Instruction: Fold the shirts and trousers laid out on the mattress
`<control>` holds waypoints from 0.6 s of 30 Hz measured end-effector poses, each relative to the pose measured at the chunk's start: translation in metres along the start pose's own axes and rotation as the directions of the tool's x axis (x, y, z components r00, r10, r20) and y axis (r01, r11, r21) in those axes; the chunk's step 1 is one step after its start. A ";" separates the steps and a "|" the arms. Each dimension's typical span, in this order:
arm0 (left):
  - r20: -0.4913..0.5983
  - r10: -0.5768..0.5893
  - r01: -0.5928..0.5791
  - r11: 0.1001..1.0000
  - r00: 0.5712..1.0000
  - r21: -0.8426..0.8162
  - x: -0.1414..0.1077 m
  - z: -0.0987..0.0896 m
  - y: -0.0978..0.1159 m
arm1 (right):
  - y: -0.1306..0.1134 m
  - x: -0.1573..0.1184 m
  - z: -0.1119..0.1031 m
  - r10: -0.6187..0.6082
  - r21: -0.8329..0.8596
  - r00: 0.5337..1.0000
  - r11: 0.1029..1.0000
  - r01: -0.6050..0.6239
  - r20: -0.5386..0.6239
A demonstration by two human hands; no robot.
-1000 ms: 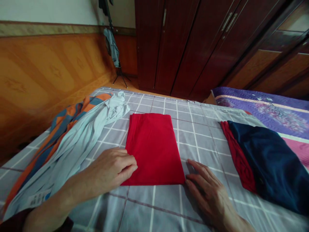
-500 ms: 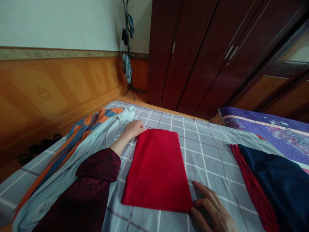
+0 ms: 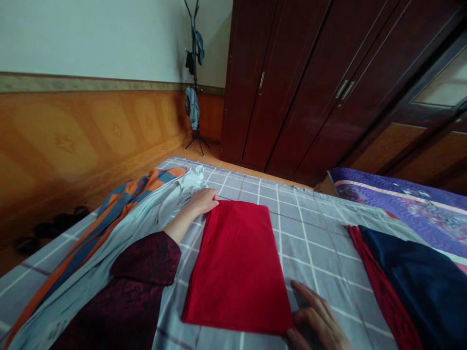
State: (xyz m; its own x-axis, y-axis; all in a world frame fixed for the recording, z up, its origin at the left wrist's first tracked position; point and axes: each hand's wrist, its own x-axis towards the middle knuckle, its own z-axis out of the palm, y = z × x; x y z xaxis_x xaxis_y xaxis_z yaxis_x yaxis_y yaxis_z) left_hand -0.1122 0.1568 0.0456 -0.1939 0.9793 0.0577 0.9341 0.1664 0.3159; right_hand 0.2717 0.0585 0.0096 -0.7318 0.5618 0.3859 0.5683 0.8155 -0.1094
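Left hand (image 3: 203, 201) curled, apparently pinching the far left corner of the folded red cloth (image 3: 239, 267); right hand (image 3: 318, 322) with fingers parted at its near right corner. Lying on the checked bedsheet (image 3: 304, 233), the cloth is probably light and limp, best gripped through all layers.

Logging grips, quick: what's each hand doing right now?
Left hand: closed on the red cloth at its far left corner.
Right hand: open, at the red cloth's near right corner.
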 end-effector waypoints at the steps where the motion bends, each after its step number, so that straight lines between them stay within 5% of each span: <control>1: -0.012 0.010 -0.010 1.000 1.000 0.006 0.000 0.000 0.003 | -0.001 0.002 -0.002 0.010 0.005 1.000 1.000 -0.010 0.002; 5: -0.056 0.107 -0.107 0.994 0.993 0.003 -0.001 0.005 0.020 | -0.008 0.013 -0.011 0.046 0.049 0.999 0.998 -0.046 0.010; 8: -0.042 0.189 -0.189 0.982 0.981 -0.008 -0.001 0.012 0.031 | -0.015 0.023 -0.018 0.168 0.101 0.973 0.978 -0.185 0.159; 11: -0.025 0.223 -0.223 0.975 0.975 -0.013 0.000 0.018 0.036 | -0.021 0.036 -0.024 0.356 0.108 0.839 0.895 -0.433 0.411; 14: -0.005 0.230 -0.230 0.973 0.973 -0.031 0.000 0.021 0.037 | -0.025 0.047 -0.028 0.471 0.133 0.699 0.772 -0.622 0.538; 18: 0.009 0.237 -0.236 0.970 0.971 -0.062 0.001 0.022 0.039 | -0.028 0.052 -0.024 0.515 0.266 0.643 0.625 -0.734 0.566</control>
State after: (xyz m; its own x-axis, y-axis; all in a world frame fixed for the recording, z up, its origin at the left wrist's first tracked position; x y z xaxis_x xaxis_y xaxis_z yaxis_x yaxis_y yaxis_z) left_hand -0.0691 0.1669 0.0377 0.0357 0.9919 0.1220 0.9332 -0.0768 0.3511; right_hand 0.2271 0.0617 0.0546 -0.3910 0.8604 -0.3268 0.7923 0.1340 -0.5953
